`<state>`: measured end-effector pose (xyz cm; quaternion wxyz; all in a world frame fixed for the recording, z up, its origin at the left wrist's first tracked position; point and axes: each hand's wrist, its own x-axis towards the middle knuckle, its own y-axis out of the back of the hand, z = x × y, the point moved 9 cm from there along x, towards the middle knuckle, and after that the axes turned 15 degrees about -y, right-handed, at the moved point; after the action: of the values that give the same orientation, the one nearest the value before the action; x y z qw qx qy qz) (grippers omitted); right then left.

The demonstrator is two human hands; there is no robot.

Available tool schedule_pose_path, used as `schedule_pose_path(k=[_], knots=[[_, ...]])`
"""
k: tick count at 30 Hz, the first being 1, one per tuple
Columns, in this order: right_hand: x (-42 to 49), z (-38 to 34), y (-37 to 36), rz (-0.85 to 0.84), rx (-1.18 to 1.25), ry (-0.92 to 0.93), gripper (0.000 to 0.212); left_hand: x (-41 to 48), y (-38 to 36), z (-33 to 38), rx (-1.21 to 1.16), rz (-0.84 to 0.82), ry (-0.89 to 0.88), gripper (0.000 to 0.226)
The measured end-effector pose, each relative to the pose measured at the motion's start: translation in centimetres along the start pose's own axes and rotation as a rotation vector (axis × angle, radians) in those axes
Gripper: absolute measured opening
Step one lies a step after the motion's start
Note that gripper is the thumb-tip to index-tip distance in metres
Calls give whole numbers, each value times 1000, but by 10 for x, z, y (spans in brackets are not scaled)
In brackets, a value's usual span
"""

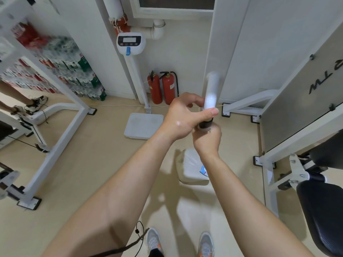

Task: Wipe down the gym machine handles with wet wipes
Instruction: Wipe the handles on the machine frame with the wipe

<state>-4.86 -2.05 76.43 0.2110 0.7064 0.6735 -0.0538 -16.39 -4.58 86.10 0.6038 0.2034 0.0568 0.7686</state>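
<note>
A machine handle (211, 89) stands nearly upright in front of me. Its upper part is white and blurred, and it has a short black grip (205, 123) at its lower end. My left hand (182, 117) is closed around it where the white meets the black, thumb lying across the front. My right hand (207, 140) is fisted directly below, around the handle's bottom end. A sliver of white shows at the top of that fist; I cannot tell if it is a wipe. A white wet wipes pack (192, 167) with a blue label lies on the floor beneath my hands.
A white weighing scale (143, 125) with a display post stands ahead, with two red fire extinguishers (162, 88) against the wall behind it. White machine frames stand at left (61, 115) and right (246, 104). A black padded seat (323, 210) is at right. Another person's feet (31, 104) are at far left.
</note>
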Motion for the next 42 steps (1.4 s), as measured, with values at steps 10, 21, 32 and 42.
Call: schedule_pose_path(k=[10,21,32,42], knots=[[12,11,-23,-598,-251,7,31,0,0,-5,4,-68,-13,22],[-11,-34,-7,-132,39,36,27,5,6,-5,-7,-31,-48,31],[24,66,-27,-286,-207,-148,33,3,7,-12,-27,-50,-9,25],[5,-12,-7,-185,53,119,21,3,-3,-9,-66,-62,8,24]])
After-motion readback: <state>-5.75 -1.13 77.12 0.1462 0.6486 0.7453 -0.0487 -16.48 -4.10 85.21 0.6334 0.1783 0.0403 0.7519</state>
